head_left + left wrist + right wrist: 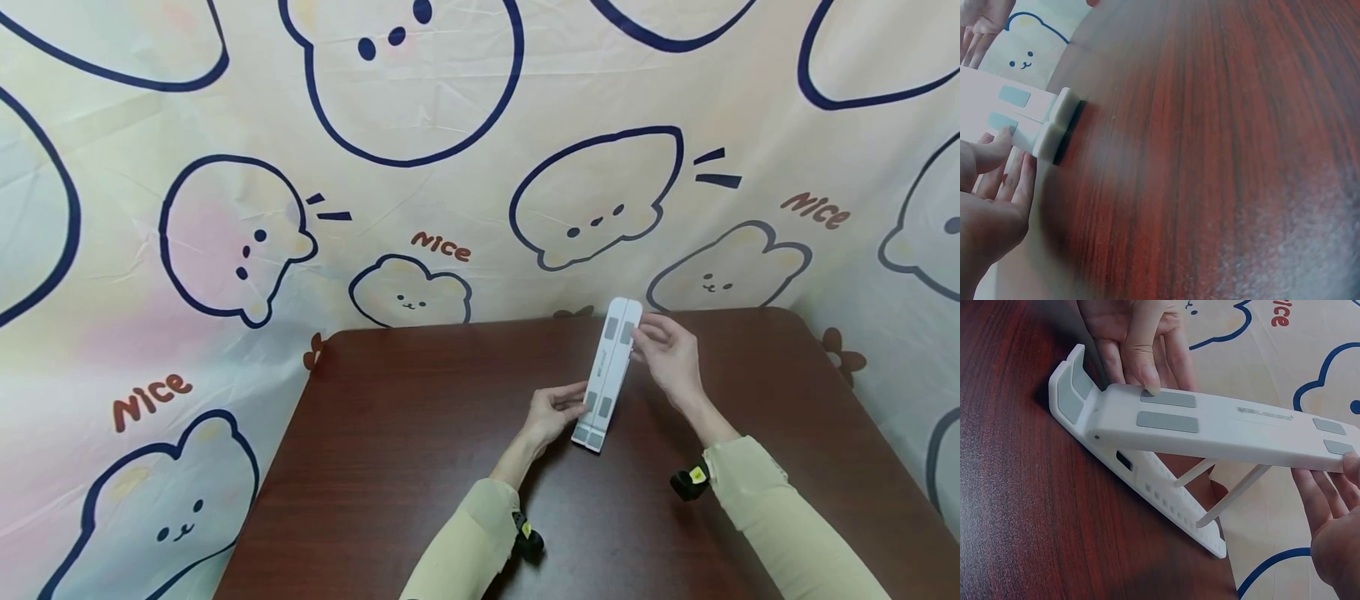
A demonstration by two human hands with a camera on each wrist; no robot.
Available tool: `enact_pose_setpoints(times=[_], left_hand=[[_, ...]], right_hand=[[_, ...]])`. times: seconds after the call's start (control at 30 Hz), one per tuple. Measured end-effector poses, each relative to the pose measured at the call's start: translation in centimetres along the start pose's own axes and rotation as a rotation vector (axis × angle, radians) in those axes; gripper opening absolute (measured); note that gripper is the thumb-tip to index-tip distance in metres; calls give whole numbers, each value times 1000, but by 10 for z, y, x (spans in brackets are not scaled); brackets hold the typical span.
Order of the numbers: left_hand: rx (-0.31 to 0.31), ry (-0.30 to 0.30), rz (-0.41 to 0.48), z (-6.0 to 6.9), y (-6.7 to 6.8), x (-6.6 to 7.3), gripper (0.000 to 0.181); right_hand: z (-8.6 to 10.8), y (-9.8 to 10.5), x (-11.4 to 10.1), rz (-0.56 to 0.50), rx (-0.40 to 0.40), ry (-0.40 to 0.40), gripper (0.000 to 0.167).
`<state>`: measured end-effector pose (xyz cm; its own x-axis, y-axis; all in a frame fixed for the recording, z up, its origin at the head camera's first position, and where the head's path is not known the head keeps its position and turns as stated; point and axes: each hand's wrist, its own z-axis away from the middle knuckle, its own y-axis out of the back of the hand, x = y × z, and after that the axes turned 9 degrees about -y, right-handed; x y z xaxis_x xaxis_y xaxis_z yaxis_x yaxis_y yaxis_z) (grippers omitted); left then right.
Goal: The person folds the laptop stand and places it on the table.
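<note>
Stand (1229,434), unreadable print (1265,414), cloth (450,200) lettered "Nice"

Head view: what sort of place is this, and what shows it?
Probably an indoor spot set up for filming: a wood-grained table, a cartoon-printed cloth backdrop behind it, and small wrist-worn black devices, perhaps cameras.

"Nice" (441,247) reads on the cloth backdrop (420,200) left of and beyond the left hand (551,414) and beyond the right hand (670,354), while the laptop stand (1229,428) bears illegible print (1264,414).
</note>
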<state>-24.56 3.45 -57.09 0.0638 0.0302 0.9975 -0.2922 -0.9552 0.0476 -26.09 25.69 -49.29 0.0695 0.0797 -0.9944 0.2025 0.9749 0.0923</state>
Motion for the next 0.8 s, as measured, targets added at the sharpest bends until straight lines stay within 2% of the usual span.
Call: enact_pose_setpoints(times=[0.37,0.8], left_hand=[[7,-1,-5,-2,3,0,41],[20,0,42,-6,6,-5,40]], right_hand=[[1,0,2,-5,5,17,44],[3,0,4,-44,32,-11,42]])
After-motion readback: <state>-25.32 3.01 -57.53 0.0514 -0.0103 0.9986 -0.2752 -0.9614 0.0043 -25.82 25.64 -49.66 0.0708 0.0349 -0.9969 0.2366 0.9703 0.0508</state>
